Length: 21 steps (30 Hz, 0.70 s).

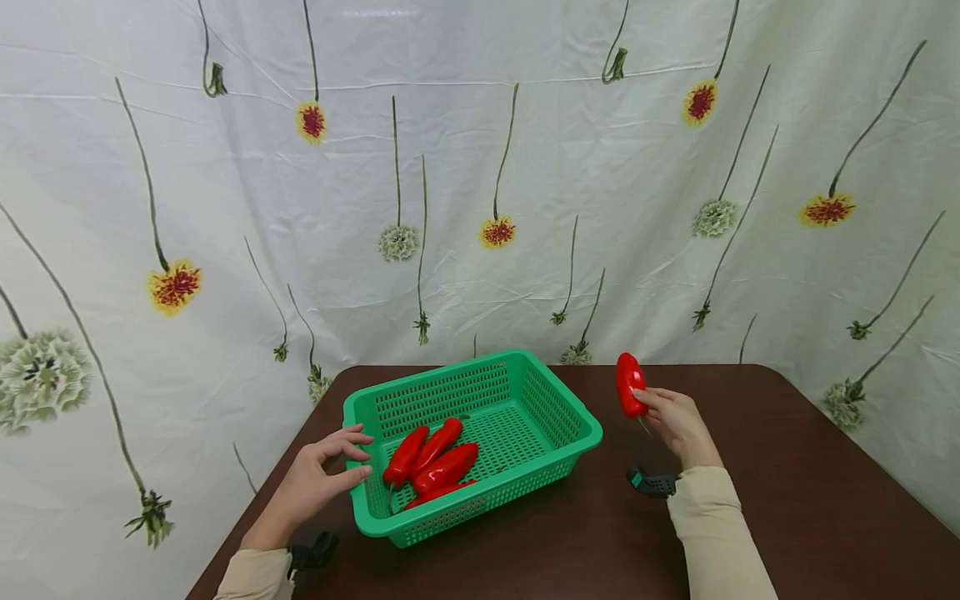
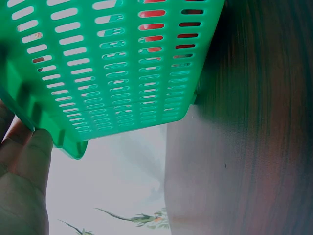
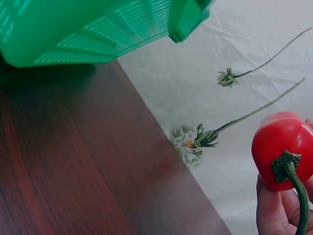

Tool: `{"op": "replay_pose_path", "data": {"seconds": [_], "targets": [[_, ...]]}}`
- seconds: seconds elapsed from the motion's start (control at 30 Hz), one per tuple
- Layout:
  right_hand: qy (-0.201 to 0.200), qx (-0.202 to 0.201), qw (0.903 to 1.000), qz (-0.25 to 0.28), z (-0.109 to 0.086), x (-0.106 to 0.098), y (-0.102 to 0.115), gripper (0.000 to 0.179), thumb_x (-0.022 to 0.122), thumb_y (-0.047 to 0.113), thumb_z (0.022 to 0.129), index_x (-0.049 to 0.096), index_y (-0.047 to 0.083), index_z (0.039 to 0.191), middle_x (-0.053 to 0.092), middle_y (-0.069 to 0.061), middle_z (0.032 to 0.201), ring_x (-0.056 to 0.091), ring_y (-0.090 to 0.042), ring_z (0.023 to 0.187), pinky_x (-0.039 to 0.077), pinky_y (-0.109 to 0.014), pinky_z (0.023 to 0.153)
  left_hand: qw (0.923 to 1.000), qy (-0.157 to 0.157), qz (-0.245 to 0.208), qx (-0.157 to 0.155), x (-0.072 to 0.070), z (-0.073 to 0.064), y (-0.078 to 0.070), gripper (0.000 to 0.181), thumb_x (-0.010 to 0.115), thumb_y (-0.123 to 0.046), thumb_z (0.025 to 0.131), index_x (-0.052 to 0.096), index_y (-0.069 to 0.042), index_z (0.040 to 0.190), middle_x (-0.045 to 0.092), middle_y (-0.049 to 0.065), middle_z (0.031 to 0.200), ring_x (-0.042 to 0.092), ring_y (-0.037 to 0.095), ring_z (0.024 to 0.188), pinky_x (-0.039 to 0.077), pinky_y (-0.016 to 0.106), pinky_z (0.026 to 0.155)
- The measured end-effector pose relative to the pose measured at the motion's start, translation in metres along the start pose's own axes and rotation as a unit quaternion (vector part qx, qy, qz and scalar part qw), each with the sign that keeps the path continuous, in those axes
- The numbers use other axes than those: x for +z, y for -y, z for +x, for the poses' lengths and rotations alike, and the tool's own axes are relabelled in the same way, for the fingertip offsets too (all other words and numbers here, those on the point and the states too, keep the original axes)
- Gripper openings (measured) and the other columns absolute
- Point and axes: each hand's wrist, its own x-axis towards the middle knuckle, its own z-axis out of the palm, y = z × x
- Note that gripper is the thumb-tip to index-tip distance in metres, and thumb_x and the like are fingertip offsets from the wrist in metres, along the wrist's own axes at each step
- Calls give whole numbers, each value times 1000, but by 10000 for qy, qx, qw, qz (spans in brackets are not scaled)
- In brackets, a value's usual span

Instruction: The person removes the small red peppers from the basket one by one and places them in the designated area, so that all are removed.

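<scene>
My right hand pinches a red pepper between thumb and fingers, above the table to the right of the basket. In the right wrist view the pepper shows its green stem towards the camera. Several red peppers lie in the left part of a green plastic basket. My left hand is at the basket's left rim, thumb and fingers spread apart. In the left wrist view its fingers meet the rim's edge; part of that hand is out of frame.
The basket stands on a dark brown wooden table. Behind the table hangs a white cloth printed with flowers. Black wrist straps sit at both wrists.
</scene>
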Motion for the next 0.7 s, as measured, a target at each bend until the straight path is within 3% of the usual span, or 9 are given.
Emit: {"op": "replay_pose_path", "data": {"seconds": [0.3, 0.47, 0.7], "targets": [[-146, 64, 9994, -321, 3, 1, -3, 59, 64, 24, 99, 44, -12, 141, 56, -22, 132, 61, -6, 83, 54, -18, 73, 9999, -55, -89, 56, -1, 0, -4, 9, 75, -7, 88, 75, -2, 95, 69, 17, 124, 39, -19, 126, 38, 8, 95], [-272, 86, 9980, -564, 3, 3, -4, 59, 64, 25, 99, 45, -13, 140, 48, -30, 141, 62, -10, 85, 54, -18, 72, 9999, -68, -45, 61, -2, -2, -7, 9, 76, -10, 87, 75, -6, 95, 70, 13, 124, 40, -17, 126, 37, 9, 97], [-500, 117, 9941, -959, 6, 2, -14, 60, 67, 28, 97, 49, -13, 137, 54, -30, 136, 64, -21, 94, 56, -24, 78, 10000, -28, 37, -27, -2, -2, -8, 9, 77, -12, 87, 75, -8, 95, 70, 9, 125, 41, -15, 127, 38, 12, 99]]}}
